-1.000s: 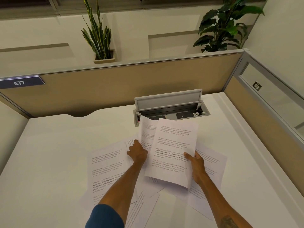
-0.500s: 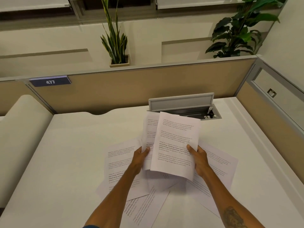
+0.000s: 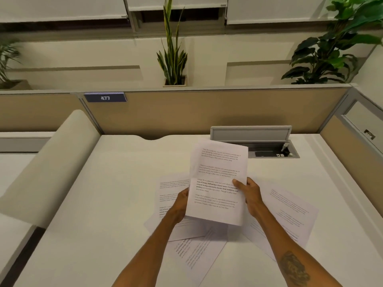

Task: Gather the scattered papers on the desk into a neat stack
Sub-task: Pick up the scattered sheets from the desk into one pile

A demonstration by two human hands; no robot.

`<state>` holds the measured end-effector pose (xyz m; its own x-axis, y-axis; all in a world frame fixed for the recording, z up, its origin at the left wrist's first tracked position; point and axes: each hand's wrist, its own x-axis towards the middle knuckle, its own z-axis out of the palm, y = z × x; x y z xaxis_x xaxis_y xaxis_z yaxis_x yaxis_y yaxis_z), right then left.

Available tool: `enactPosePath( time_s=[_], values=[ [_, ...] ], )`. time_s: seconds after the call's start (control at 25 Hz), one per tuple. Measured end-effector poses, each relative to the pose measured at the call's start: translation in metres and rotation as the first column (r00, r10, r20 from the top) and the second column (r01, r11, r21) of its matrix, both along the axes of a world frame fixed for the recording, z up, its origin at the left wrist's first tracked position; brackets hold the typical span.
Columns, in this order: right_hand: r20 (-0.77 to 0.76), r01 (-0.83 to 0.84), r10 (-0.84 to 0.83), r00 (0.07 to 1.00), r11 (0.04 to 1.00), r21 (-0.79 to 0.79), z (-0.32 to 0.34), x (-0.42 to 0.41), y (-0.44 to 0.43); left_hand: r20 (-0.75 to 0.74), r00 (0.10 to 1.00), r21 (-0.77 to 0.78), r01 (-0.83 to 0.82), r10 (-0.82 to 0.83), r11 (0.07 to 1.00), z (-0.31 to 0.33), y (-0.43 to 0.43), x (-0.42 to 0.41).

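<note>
Two or more printed sheets (image 3: 217, 183) are held together above the white desk (image 3: 116, 195), nearly lined up one on the other. My left hand (image 3: 180, 204) grips their left edge and my right hand (image 3: 249, 193) grips their right edge, thumb on top. Under them more printed papers lie scattered on the desk: one at the left (image 3: 170, 195), one at the right (image 3: 290, 216), and one angled at the front (image 3: 196, 253).
An open grey cable box (image 3: 267, 146) with a raised lid sits at the back of the desk. Tan partition panels (image 3: 207, 110) close the back and right side. A cream padded divider (image 3: 51, 162) rises on the left. Potted plants stand beyond the partition.
The two fanned sheets in my hands have slid together into one overlapped bundle and lifted slightly. My view has shifted left and up, so the papers sit further right.
</note>
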<state>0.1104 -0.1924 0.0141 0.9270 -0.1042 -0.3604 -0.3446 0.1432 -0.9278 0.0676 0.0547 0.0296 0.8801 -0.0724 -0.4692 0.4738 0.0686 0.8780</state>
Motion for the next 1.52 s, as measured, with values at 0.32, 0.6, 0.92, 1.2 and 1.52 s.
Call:
enactPosePath(
  time_s=[0.32, 0.6, 0.92, 1.2, 1.52],
  values=[
    [-0.033, -0.164, 0.163, 0.986, 0.986, -0.015, 0.005, 0.003, 0.027, 0.007, 1.0, 0.081, 0.01, -0.011, 0.997, 0.003, 0.046, -0.008],
    [0.011, -0.133, 0.134, 0.991, 0.99, -0.049, 0.01, 0.007, 0.027, 0.101, 0.956, 0.485, -0.289, 0.276, 0.825, -0.012, 0.072, -0.006],
    [-0.004, -0.051, 0.051, 0.999, 0.997, -0.062, 0.004, 0.014, 0.01, -0.207, 0.964, 0.9, 0.121, 0.167, 0.418, -0.045, 0.082, -0.016],
    [-0.035, -0.047, 0.045, 0.998, 0.996, -0.07, -0.008, 0.004, 0.012, -0.202, 0.967, 0.839, 0.087, 0.157, 0.537, -0.046, 0.079, -0.009],
    [-0.07, -0.068, 0.065, 0.995, 0.997, -0.038, -0.016, -0.007, 0.017, 0.246, 0.961, 0.649, -0.259, 0.125, 0.715, -0.03, 0.086, -0.018]
  ],
)
